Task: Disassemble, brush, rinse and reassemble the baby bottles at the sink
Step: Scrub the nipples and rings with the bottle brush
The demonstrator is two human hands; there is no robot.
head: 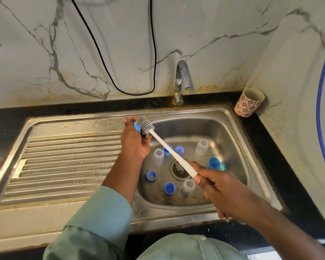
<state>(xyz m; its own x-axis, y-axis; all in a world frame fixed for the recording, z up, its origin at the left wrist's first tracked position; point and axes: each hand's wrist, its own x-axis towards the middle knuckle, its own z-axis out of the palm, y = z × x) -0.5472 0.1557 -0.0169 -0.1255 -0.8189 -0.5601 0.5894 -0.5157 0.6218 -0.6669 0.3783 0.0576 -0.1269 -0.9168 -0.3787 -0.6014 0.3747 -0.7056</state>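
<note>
Gripping the white handle of the bottle brush (169, 150) near its lower end, the right hand (217, 186) had its fingers curled round the shaft with the thumb laid along the top. The brush's long axis ran on a diagonal from about 4 o'clock up to 10 o'clock, the grey bristled head pointing up and left over the far left edge of the basin. There the head met a small blue bottle part (137, 126) held in the left hand (135, 139), whose fingers were wrapped about it (most of the part was hidden behind the palm, so its exact kind could not be told). The left arm wore a pale green sleeve (99, 218). Down in the steel sink (231, 128) stood three clear bottle bodies, mouths up: one (159, 156) at 9 o'clock of the drain (179, 168), one (202, 146) at 1 o'clock, and one (189, 186) at 5 o'clock just beside the right thumb. Blue rings and caps lay scattered round the drain, among them one (151, 176) at 8 o'clock, one (169, 188) at 7 o'clock, and one (213, 163) at 3 o'clock. A tap (182, 79) rose at 12 o'clock, and a patterned cup (249, 102) stood on the counter at 2 o'clock.
</note>
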